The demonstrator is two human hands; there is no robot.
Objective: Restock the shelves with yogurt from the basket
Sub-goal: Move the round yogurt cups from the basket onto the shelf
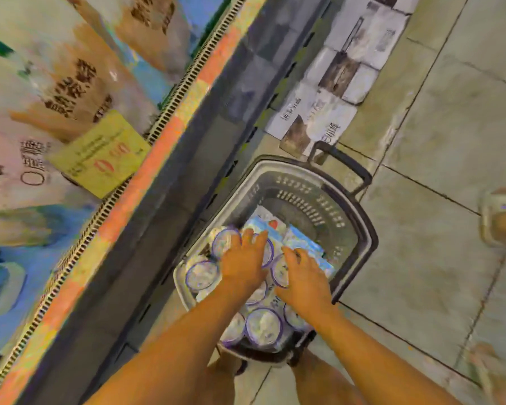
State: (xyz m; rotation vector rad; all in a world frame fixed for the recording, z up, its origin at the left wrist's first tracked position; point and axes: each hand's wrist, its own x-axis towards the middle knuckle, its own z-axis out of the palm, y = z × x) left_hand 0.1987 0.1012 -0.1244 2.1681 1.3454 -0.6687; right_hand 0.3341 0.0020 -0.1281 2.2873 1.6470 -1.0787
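Noted: grey slotted plastic basket point(301, 200), fitted with a black handle point(343, 159). Inside it, round white yogurt cups point(263, 325) are rimmed in purple; pale blue cartons point(304, 244) are marked with a red strawberry. Left of the basket, shelf-edge strip point(146, 182) is banded orange and yellow; yellow price tag point(100, 154) is printed in red. Right of it, beige floor tiles point(435, 244) are lined with dark joints.

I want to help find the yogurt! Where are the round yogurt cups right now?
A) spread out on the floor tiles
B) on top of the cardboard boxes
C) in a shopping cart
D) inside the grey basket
D: the round purple-rimmed yogurt cups sit inside the grey basket on the floor, with the left hand and right hand over them.
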